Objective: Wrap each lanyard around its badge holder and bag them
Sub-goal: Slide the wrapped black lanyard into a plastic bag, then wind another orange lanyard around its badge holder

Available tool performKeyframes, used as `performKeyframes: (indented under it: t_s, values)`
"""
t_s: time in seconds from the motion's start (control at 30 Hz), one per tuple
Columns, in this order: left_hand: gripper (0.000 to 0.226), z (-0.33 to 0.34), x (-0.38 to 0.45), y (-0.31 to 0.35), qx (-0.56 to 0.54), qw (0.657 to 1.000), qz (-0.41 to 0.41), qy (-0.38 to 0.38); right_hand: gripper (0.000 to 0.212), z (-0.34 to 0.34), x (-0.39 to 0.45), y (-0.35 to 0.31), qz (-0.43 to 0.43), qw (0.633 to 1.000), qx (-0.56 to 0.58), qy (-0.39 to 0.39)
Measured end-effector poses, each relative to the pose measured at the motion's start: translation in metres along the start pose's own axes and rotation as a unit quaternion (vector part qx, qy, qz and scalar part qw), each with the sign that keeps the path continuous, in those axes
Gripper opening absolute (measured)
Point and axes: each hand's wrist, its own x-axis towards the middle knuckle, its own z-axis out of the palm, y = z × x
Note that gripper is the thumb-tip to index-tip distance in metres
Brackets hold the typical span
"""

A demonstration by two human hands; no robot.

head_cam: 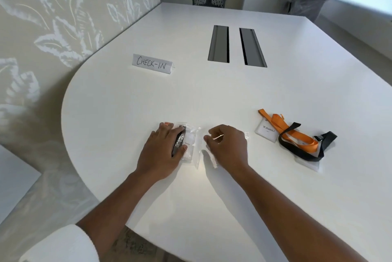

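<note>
Left hand (163, 149) flat, pressing badge (188, 145) in bag (198, 147); right hand (228, 145) pinches bag edge between hands. Risk: pinch slips, mouth gapes, lanyard (179, 140) unwinds.

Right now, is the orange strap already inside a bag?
No, the orange strap lies loose on top of the white table, tangled with a black strap.

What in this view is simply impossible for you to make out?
- Head view: the name on the bagged badge; the left hand covers part and the print is too small.
- Head view: whether the clear bag is sealed; the right hand, pinching it, hides its mouth.
- Head view: the second badge holder's name; the black lanyard and orange lanyard lie across it.
</note>
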Motion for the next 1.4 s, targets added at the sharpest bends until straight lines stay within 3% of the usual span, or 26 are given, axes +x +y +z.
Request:
performKeyframes:
  t_s: [0.1,0.2,0.43,0.6,0.8,1.0,1.17,1.27,1.4]
  values:
    - [0.054,0.0,0.002,-0.001,0.007,1.0,-0.003,-0.008,0.018,-0.012,-0.004,0.017,-0.104,0.986,-0.127,0.035]
    - [0.059,0.002,0.005,0.009,0.025,1.0,0.01,-0.008,0.03,-0.021,-0.007,0.037,-0.12,0.974,-0.191,-0.026]
    - [0.06,0.024,0.017,0.066,-0.027,0.998,0.046,-0.023,0.031,-0.041,-0.02,0.067,-0.137,0.976,-0.162,-0.045]
    - [0.059,0.05,0.021,0.105,-0.062,0.996,0.044,-0.044,0.027,-0.072,-0.015,0.091,-0.134,0.987,-0.085,-0.024]
    - [0.057,0.085,0.029,0.148,-0.087,0.995,0.003,-0.039,0.021,-0.127,0.024,0.132,-0.123,0.989,-0.076,0.034]
    - [0.056,0.103,0.03,0.151,-0.023,0.999,-0.022,-0.018,0.024,-0.159,0.1,0.17,-0.092,0.991,-0.096,-0.011]
    - [0.059,0.104,0.028,0.151,-0.005,1.0,-0.022,-0.017,0.037,-0.168,0.155,0.195,-0.08,0.977,-0.16,-0.115]
    - [0.056,0.101,0.027,0.154,-0.009,1.0,-0.029,-0.009,0.031,-0.168,0.168,0.199,-0.123,0.965,-0.165,-0.162]
    - [0.053,0.098,0.027,0.158,-0.022,0.999,-0.043,-0.008,0.014,-0.165,0.173,0.205,-0.135,0.969,-0.135,-0.155]
